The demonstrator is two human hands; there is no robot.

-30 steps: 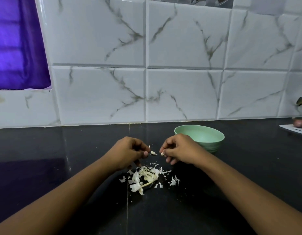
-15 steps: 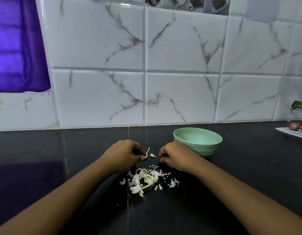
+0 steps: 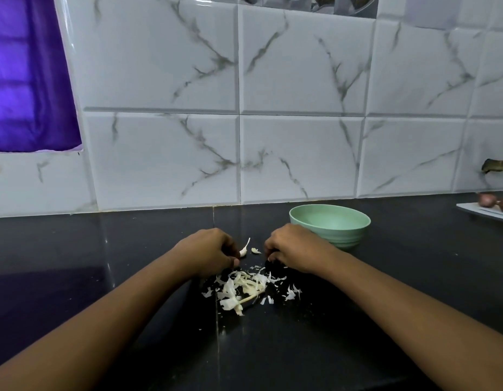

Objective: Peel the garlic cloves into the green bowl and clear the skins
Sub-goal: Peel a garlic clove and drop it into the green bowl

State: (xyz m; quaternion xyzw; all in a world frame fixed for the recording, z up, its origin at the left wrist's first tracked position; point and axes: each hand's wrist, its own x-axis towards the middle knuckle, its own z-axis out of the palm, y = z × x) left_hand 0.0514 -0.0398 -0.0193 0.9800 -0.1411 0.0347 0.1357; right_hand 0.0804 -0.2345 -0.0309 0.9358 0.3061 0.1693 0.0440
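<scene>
Both hands now lower, nearer bench (image 3: 75, 277). Left hand (image 3: 208, 249) pinches white garlic clove (image 3: 243, 252), thin tail curving up. Right hand (image 3: 295, 248) curled, contents unclear, just before green bowl (image 3: 343, 235). Pale papery skins (image 3: 244, 289) heaped below hands.

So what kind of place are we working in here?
Most likely a home kitchen: a dark polished countertop against a marble-look tiled wall, with a green bowl and garlic skins on it.
</scene>
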